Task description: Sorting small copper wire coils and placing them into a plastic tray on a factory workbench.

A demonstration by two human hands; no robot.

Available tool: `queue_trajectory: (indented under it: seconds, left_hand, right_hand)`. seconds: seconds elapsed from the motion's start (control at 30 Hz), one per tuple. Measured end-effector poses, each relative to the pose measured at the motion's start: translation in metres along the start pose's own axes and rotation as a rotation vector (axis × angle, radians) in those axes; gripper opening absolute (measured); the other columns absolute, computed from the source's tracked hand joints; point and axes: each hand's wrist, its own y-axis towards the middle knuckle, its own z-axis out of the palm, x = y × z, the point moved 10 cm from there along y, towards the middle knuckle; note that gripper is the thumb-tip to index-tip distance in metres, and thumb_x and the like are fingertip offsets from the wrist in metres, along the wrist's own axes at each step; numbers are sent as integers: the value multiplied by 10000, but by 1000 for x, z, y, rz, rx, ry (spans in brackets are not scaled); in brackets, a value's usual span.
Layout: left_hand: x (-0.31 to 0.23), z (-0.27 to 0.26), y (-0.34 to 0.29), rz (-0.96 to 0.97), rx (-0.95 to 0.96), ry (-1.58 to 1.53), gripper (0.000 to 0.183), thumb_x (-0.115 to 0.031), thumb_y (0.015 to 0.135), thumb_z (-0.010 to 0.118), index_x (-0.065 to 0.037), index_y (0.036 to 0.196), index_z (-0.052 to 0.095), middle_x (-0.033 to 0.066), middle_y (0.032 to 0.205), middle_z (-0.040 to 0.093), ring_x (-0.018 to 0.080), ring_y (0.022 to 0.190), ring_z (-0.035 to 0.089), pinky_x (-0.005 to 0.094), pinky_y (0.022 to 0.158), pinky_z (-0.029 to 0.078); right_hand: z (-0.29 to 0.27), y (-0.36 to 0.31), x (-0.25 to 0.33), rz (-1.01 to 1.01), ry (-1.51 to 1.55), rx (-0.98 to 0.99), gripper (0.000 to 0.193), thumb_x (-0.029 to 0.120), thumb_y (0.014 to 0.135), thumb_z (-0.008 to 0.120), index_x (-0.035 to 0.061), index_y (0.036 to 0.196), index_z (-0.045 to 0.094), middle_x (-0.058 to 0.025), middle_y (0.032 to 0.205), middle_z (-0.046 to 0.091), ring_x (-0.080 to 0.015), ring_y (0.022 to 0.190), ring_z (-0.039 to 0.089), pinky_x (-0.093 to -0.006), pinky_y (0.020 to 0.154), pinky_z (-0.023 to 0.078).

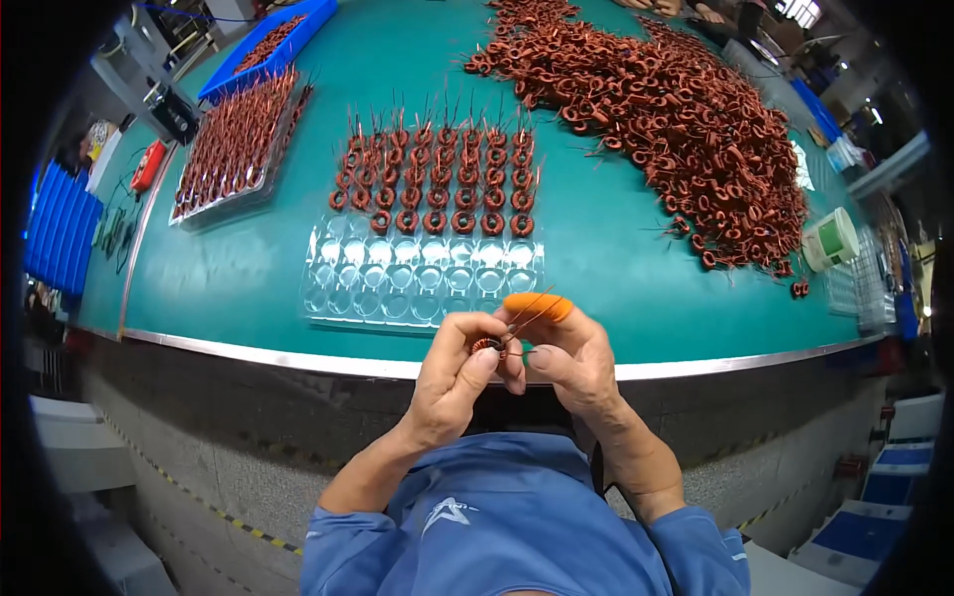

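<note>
Above the table's front edge, my left hand [449,382] is closed, its thumb and fingers pinching a small toroidal coil [487,345] wound with copper wire. Thin wire leads [530,311] stick out of the coil to the right. My right hand [584,370] is curled close beside it, with an orange finger cot [538,306] over the index finger. One lead meets the tip of my right thumb, and the grip there is partly hidden. Just beyond my hands lies a clear plastic tray [323,298]; coils stand in its far rows, leads upward, and its near cups hold none.
A large heap of coils [686,139] covers the table's [596,268] right side. At left are a filled stacked tray [234,149], a blue bin [320,18] of coils and a red device [148,167]. A white-green tub [831,239] lies tipped at right. Other people's hands show at the far edge.
</note>
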Motion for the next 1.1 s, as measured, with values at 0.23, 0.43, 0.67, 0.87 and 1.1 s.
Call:
queue_trajectory:
  seconds: [0.23,0.43,0.67,0.87,1.1]
  left_hand:
    - [4,-2,6,2,-26,101,191,-55,987,395,-7,1171,384,111,970,523,132,788,546,275,740,500]
    - [6,-7,-8,32,-131,158,161,21,963,344,7,1113,400,144,926,543,165,742,576,291,713,516]
    - [13,-4,-6,2,-120,129,151,-70,973,437,-5,1106,405,121,833,556,181,713,579,301,685,517]
    - [-29,-42,-4,139,-203,340,114,45,915,463,3,1014,504,133,867,570,186,707,584,293,676,507]
    - [-121,-142,-3,325,-537,703,70,62,872,551,19,921,574,61,995,556,99,845,529,220,757,438]
  right_hand:
    - [-1,1,2,-116,-97,-55,457,85,843,686,-7,1242,482,-107,1102,565,-128,763,566,-242,610,494]
    - [-5,-4,-10,16,-23,-135,196,-27,879,559,-20,1075,549,-104,808,619,-134,610,585,-248,516,498]
    - [-14,-7,-7,-81,-210,-144,245,132,901,634,-25,1075,565,-77,855,619,-123,721,588,-235,607,490]
    - [-14,-11,34,-332,-892,-213,203,122,862,644,17,1032,616,-89,892,634,-167,804,617,-289,737,494]
    - [-72,-37,57,-346,-897,-472,116,64,904,572,-15,969,625,-78,807,636,-147,730,620,-262,667,495]
